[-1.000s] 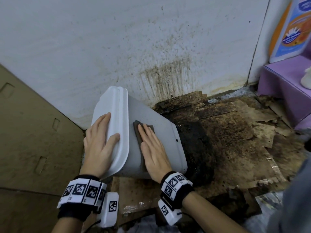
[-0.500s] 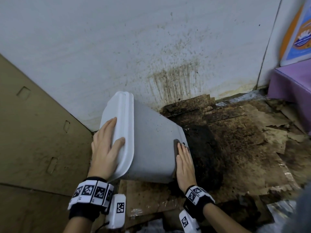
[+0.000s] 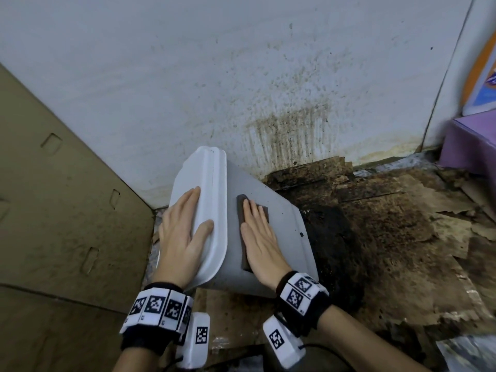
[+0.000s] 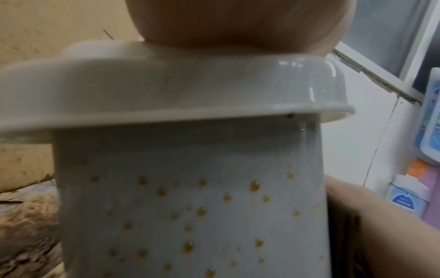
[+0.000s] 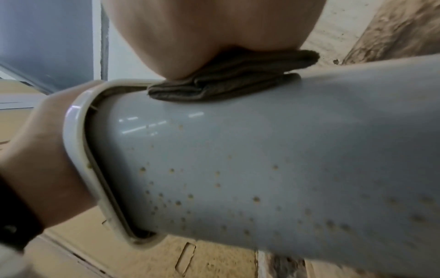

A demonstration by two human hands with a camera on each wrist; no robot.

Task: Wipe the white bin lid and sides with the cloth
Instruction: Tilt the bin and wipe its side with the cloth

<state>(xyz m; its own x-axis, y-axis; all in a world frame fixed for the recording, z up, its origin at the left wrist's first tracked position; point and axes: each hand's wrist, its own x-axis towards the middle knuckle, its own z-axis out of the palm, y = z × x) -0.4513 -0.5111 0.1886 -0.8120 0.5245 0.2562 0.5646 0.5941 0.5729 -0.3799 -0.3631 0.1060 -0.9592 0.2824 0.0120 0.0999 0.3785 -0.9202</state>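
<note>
The white bin (image 3: 281, 237) is tipped over toward the left, its lid (image 3: 206, 189) facing left. My left hand (image 3: 182, 232) lies flat on the lid, fingers straight, thumb over the lid's rim. My right hand (image 3: 257, 234) presses a folded dark brown cloth (image 3: 243, 210) flat against the bin's upward-facing side, just right of the lid rim. In the right wrist view the cloth (image 5: 228, 82) sits squeezed under the palm on the grey side (image 5: 262, 159), which carries several brown specks. The left wrist view shows the lid (image 4: 166, 90) under my palm and the speckled side (image 4: 190, 206).
A stained white wall (image 3: 241, 76) stands behind the bin. Brown cardboard (image 3: 53, 210) leans at the left. Dirty, dark, torn cardboard (image 3: 389, 237) covers the floor to the right. A purple box (image 3: 472, 146) sits at the far right.
My right hand has slid the cloth from the bin's bottom end back up the side toward the lid. The left hand has stayed on the lid.
</note>
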